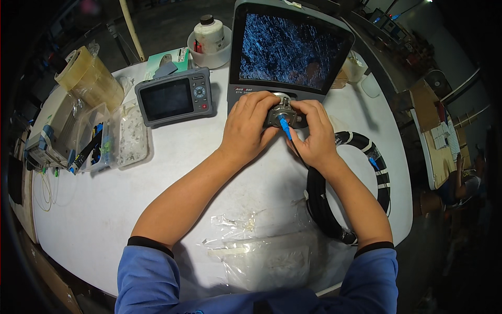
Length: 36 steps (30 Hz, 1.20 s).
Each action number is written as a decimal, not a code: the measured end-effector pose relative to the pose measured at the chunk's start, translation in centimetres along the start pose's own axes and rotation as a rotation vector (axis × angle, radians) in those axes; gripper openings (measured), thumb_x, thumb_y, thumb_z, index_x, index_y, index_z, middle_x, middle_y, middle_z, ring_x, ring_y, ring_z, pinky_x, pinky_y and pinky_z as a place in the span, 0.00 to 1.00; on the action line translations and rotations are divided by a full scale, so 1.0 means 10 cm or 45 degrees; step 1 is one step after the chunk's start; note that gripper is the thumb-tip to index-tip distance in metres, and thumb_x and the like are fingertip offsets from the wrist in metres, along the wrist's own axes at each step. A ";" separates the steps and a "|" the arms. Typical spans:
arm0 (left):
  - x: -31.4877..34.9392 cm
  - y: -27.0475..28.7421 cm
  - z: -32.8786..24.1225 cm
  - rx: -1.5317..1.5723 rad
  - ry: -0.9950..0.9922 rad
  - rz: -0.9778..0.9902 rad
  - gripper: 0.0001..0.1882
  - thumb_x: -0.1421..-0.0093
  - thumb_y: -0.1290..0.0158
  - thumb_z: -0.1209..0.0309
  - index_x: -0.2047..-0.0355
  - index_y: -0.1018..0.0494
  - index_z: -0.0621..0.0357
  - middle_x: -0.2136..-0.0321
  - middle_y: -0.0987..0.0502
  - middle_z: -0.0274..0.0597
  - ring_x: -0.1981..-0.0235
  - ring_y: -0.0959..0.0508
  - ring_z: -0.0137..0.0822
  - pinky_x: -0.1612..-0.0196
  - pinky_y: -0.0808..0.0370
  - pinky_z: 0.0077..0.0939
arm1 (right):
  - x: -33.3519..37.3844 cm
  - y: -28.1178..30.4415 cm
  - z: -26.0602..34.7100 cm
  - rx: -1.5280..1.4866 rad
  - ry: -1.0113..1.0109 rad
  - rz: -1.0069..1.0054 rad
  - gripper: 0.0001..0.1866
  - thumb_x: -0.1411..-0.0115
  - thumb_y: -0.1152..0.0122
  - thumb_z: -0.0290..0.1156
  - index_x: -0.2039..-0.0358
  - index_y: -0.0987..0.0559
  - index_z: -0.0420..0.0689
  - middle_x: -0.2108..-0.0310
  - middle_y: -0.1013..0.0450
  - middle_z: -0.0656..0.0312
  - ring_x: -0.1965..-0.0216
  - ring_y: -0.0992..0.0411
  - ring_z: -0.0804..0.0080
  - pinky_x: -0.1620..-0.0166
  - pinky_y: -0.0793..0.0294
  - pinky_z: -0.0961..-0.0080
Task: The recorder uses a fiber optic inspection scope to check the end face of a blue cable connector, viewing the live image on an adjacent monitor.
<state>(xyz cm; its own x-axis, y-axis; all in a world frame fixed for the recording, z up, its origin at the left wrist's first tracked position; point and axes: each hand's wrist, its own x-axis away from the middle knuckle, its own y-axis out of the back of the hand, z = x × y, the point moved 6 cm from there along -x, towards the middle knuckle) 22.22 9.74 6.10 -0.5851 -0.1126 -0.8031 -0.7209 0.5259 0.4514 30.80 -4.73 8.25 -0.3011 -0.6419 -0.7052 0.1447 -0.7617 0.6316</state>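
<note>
Both hands are on the round metal port (281,114) under the big screen (288,49). Left hand (250,125) cups it, while the right hand (312,133) pinches the blue connector (284,127) right between its fingertips, cable (345,183) trailing below.

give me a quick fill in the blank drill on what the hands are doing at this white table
1. Both hands, left hand and right hand, meet at a round metal fitting below the large ____.
2. The connector pinched by the right hand is coloured ____.
3. The coiled black cable lies on the table to the person's ____.
4. The smaller grey handheld device sits to the ____ of the left hand.

Missing words: screen; blue; right; left
</note>
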 end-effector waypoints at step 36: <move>0.04 0.00 0.05 -0.022 0.017 -0.006 0.38 0.58 0.27 0.76 0.43 0.26 0.58 0.49 0.24 0.48 0.48 0.23 0.53 0.46 0.25 0.45 | 0.02 0.04 0.05 0.072 0.086 -0.088 0.29 0.50 0.27 0.26 0.46 0.23 0.40 0.53 0.26 0.50 0.52 0.26 0.49 0.51 0.23 0.59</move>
<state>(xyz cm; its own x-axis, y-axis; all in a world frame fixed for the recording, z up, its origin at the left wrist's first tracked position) 22.15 10.06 5.57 -0.5863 -0.1262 -0.8002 -0.7300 0.5105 0.4543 30.33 -5.06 8.53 -0.2441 -0.5941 -0.7665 0.0721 -0.7993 0.5966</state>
